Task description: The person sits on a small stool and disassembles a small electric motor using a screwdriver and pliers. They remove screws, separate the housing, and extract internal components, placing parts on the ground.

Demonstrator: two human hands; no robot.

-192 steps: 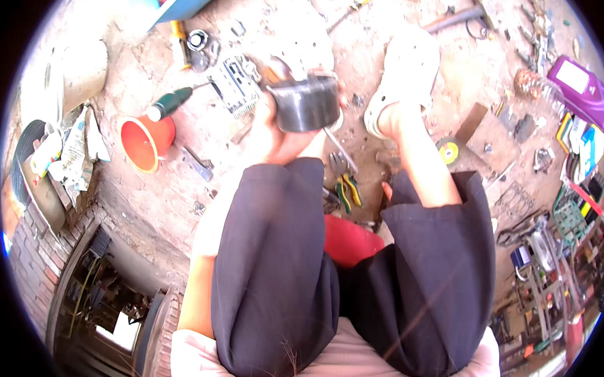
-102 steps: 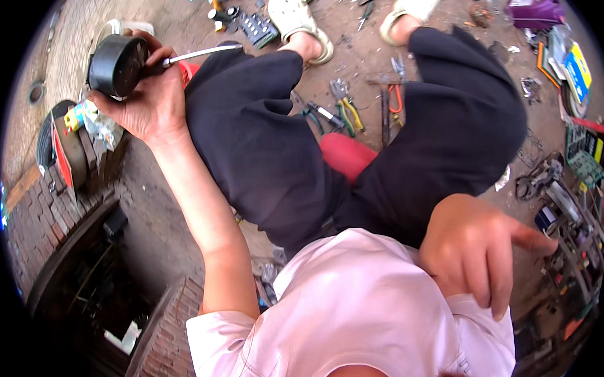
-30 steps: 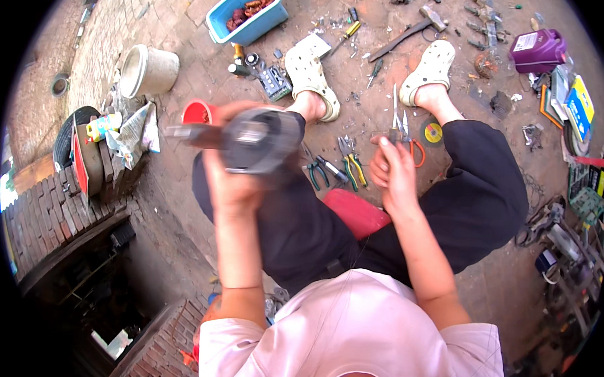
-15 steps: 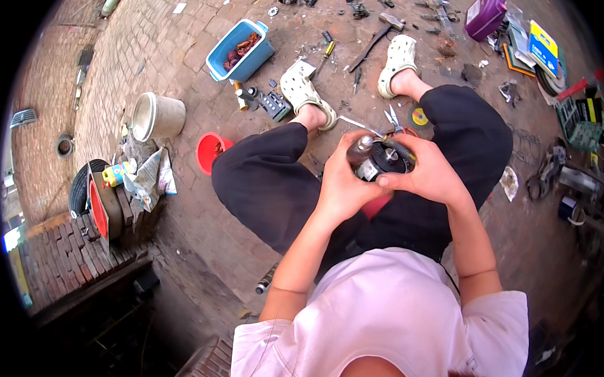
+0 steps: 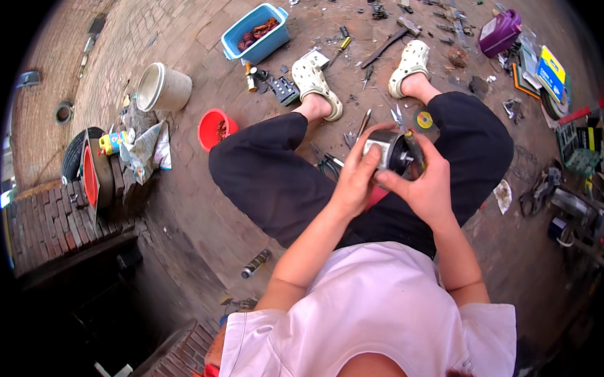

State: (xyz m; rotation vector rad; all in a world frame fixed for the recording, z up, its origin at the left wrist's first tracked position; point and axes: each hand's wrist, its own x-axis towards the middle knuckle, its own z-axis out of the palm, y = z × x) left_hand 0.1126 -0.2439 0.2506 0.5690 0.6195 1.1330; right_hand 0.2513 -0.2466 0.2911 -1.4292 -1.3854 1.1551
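Above my lap I hold a small electric motor (image 5: 391, 140) with a silver casing and a dark end from which a short shaft sticks out. My left hand (image 5: 357, 177) is wrapped round its casing, thumb on top. My right hand (image 5: 427, 183) is closed at the shaft end, also keeping a dark tool handle (image 5: 414, 151) with some yellow on it against the motor; its kind is hidden by my fingers. Just beyond my hands a pair of scissors (image 5: 397, 116) points away on the ground. Near my left thigh lie pliers (image 5: 331, 164), partly hidden by my trouser leg.
A red bowl (image 5: 208, 133), a white bucket (image 5: 176, 90) and a blue tub (image 5: 272, 41) of reddish scrap stand to the left. Ahead lie a hammer (image 5: 387, 44) and a screwdriver (image 5: 340, 50). A purple jug (image 5: 499, 34) stands at the far right, with circuit boards (image 5: 576, 148) nearer.
The motor has been tipped from end-up to lying sideways, its shaft now toward my right hand. My left hand has shifted round onto the casing. The view has moved slightly.
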